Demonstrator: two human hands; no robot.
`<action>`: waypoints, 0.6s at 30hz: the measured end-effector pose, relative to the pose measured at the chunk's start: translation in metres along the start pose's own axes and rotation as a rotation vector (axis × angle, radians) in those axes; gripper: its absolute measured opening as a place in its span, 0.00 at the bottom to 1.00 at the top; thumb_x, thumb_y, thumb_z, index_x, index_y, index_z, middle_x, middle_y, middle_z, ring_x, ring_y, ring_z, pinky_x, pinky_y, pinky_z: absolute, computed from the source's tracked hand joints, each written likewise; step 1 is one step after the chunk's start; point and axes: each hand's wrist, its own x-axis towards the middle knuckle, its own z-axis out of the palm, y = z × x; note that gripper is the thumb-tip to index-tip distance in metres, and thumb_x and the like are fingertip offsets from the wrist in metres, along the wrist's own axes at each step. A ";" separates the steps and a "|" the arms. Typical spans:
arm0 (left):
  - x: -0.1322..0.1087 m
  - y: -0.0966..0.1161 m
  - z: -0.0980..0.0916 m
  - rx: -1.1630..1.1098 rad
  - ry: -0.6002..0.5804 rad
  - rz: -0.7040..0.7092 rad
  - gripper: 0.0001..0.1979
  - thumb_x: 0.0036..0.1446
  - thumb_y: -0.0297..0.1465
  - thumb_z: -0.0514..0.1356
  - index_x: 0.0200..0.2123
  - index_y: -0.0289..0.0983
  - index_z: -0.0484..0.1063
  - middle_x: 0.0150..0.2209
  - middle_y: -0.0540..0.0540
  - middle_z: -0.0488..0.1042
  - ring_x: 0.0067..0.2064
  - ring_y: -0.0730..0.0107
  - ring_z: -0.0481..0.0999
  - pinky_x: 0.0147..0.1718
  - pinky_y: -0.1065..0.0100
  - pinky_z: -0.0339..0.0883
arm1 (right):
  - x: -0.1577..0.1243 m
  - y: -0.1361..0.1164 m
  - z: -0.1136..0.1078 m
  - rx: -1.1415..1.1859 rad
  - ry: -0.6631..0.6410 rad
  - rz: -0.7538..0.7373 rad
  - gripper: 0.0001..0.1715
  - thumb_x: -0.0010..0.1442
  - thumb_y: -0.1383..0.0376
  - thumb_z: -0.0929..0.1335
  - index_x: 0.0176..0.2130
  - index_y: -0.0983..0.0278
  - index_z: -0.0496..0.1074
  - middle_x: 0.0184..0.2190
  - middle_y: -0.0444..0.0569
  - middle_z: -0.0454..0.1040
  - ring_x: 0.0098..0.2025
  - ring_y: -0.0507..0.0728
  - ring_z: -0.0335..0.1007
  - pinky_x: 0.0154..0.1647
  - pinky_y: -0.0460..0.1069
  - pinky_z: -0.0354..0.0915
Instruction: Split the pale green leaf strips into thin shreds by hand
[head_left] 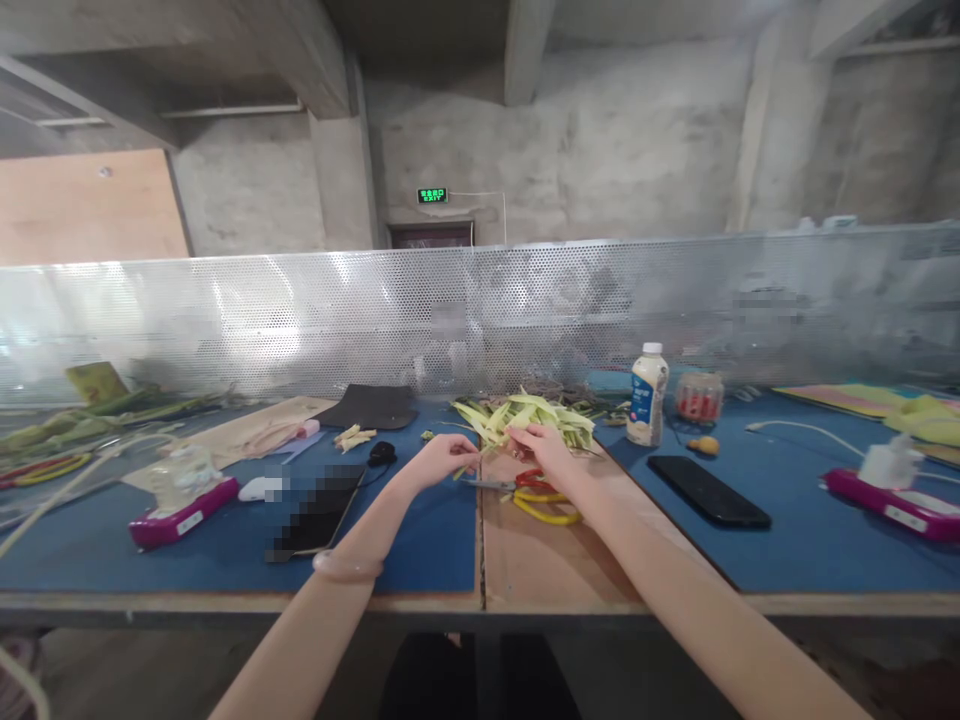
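A loose pile of pale green leaf strips [551, 412] lies on the wooden board in front of me. My left hand [448, 458], with a bracelet on its wrist, is left of the pile, thumb and fingers pinched on a thin green leaf strip [486, 449]. At the pile's near edge, my right hand [541, 450] has its fingers closed on the leaf strips; the exact grip is small and blurred. Below the hands rest scissors [551, 505] with red and yellow handles, their blades pointing left.
A milk bottle [646, 398] and a clear jar [700, 398] stand at the back right, near a black phone [709, 491]. Purple power strips [184, 515] lie on both sides. Left are a dark tablet-like device [337, 505] and a white mouse [259, 488]. A perforated metal screen [360, 320] borders the back.
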 end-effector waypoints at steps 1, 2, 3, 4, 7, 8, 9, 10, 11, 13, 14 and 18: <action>0.000 0.001 0.000 -0.001 -0.003 -0.004 0.15 0.45 0.38 0.59 0.30 0.31 0.70 0.29 0.44 0.75 0.31 0.69 0.73 0.31 0.70 0.64 | 0.000 0.001 0.000 0.014 -0.007 0.012 0.15 0.47 0.54 0.68 0.22 0.65 0.69 0.21 0.46 0.71 0.21 0.50 0.60 0.22 0.46 0.55; -0.001 0.002 0.001 -0.007 -0.006 -0.009 0.16 0.46 0.39 0.58 0.31 0.31 0.70 0.29 0.43 0.75 0.31 0.69 0.73 0.30 0.71 0.64 | 0.001 0.001 -0.001 0.034 -0.017 0.030 0.15 0.47 0.55 0.68 0.22 0.65 0.69 0.21 0.46 0.71 0.21 0.50 0.60 0.22 0.46 0.55; -0.001 0.002 0.001 -0.018 -0.004 -0.016 0.17 0.46 0.40 0.58 0.32 0.31 0.70 0.29 0.43 0.75 0.31 0.69 0.73 0.29 0.71 0.64 | 0.001 0.002 0.000 0.057 -0.028 0.048 0.15 0.46 0.55 0.68 0.22 0.65 0.70 0.21 0.45 0.71 0.21 0.50 0.60 0.22 0.46 0.55; -0.001 0.003 0.002 -0.036 0.005 -0.026 0.18 0.47 0.41 0.57 0.34 0.32 0.69 0.30 0.43 0.75 0.31 0.69 0.73 0.29 0.71 0.64 | 0.001 0.002 0.000 0.079 -0.033 0.055 0.15 0.46 0.55 0.68 0.23 0.65 0.70 0.21 0.45 0.71 0.21 0.50 0.60 0.22 0.46 0.54; 0.000 0.005 0.003 -0.132 0.052 -0.067 0.21 0.50 0.45 0.53 0.39 0.33 0.67 0.32 0.43 0.74 0.31 0.69 0.74 0.28 0.70 0.64 | -0.001 -0.001 0.005 0.149 -0.062 0.067 0.14 0.46 0.56 0.69 0.24 0.66 0.70 0.21 0.45 0.71 0.21 0.49 0.60 0.21 0.45 0.54; 0.001 0.006 0.004 -0.174 0.058 -0.079 0.22 0.50 0.46 0.53 0.39 0.34 0.67 0.33 0.43 0.74 0.31 0.70 0.73 0.28 0.70 0.64 | -0.002 -0.002 0.008 0.167 -0.078 0.070 0.14 0.46 0.56 0.69 0.25 0.66 0.71 0.22 0.45 0.71 0.21 0.49 0.60 0.21 0.45 0.54; 0.002 0.006 0.004 -0.218 0.057 -0.091 0.23 0.50 0.46 0.52 0.39 0.34 0.67 0.32 0.44 0.74 0.30 0.70 0.73 0.28 0.70 0.64 | -0.003 -0.004 0.010 0.180 -0.096 0.072 0.14 0.46 0.56 0.69 0.26 0.66 0.71 0.22 0.45 0.71 0.21 0.49 0.60 0.21 0.45 0.54; 0.003 0.006 0.004 -0.257 0.056 -0.103 0.23 0.50 0.46 0.52 0.39 0.33 0.68 0.31 0.44 0.73 0.30 0.70 0.73 0.28 0.70 0.65 | -0.005 -0.005 0.013 0.187 -0.109 0.072 0.14 0.46 0.57 0.69 0.27 0.66 0.71 0.22 0.45 0.71 0.21 0.49 0.61 0.21 0.44 0.55; 0.003 0.005 0.004 -0.283 0.061 -0.111 0.22 0.49 0.46 0.53 0.38 0.33 0.68 0.29 0.45 0.73 0.29 0.71 0.73 0.28 0.70 0.64 | -0.006 -0.006 0.015 0.187 -0.117 0.070 0.14 0.46 0.56 0.69 0.27 0.66 0.71 0.22 0.45 0.71 0.21 0.49 0.61 0.21 0.44 0.55; 0.004 0.005 0.005 -0.296 0.091 -0.109 0.20 0.48 0.44 0.56 0.35 0.32 0.69 0.24 0.48 0.71 0.26 0.73 0.71 0.26 0.72 0.64 | -0.007 -0.008 0.019 0.167 -0.119 0.066 0.14 0.47 0.56 0.68 0.28 0.65 0.71 0.23 0.45 0.71 0.21 0.49 0.61 0.21 0.45 0.56; 0.004 0.005 0.005 -0.294 0.111 -0.101 0.18 0.48 0.42 0.57 0.34 0.32 0.69 0.22 0.50 0.70 0.24 0.74 0.71 0.25 0.72 0.63 | -0.007 -0.008 0.021 0.147 -0.116 0.060 0.14 0.47 0.56 0.68 0.29 0.65 0.71 0.24 0.45 0.71 0.21 0.49 0.61 0.22 0.45 0.57; 0.006 0.007 0.009 -0.284 0.171 -0.061 0.16 0.50 0.41 0.55 0.35 0.34 0.66 0.20 0.52 0.68 0.22 0.73 0.71 0.20 0.72 0.64 | -0.005 -0.006 0.031 -0.037 -0.022 -0.020 0.15 0.52 0.55 0.63 0.30 0.64 0.69 0.23 0.45 0.69 0.23 0.52 0.63 0.24 0.47 0.60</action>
